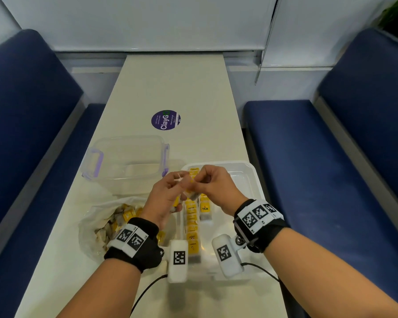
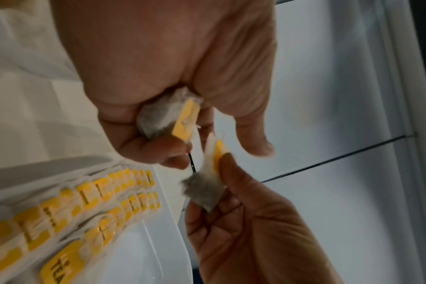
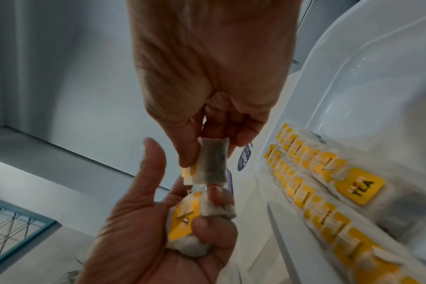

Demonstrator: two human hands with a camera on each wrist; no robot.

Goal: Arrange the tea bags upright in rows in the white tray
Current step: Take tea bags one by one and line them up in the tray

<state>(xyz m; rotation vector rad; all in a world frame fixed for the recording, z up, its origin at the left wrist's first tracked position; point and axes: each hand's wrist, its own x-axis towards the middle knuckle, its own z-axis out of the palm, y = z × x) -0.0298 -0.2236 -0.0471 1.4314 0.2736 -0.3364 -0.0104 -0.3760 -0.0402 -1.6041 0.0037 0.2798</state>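
Over the left part of the white tray (image 1: pixel 253 180) my two hands meet. My right hand (image 1: pixel 203 182) (image 3: pixel 207 153) pinches one tea bag (image 3: pixel 210 162) (image 2: pixel 203 193) by its top, and the grey pouch hangs down. My left hand (image 1: pixel 170 191) (image 2: pixel 182 134) grips a small bunch of tea bags (image 2: pixel 163 117) (image 3: pixel 189 226) in its curled fingers, thumb out. Two rows of tea bags (image 1: pixel 191 222) (image 3: pixel 311 184) with yellow tags stand along the tray's left side, the right-hand row shorter, one tag reading TEA (image 1: pixel 205 208).
A crumpled plastic bag (image 1: pixel 94 228) holding loose tea bags lies left of the tray. A clear container (image 1: pixel 126 161) with purple latches sits behind it. A purple round sticker (image 1: pixel 166 120) marks the table further back. Blue bench seats flank the narrow table.
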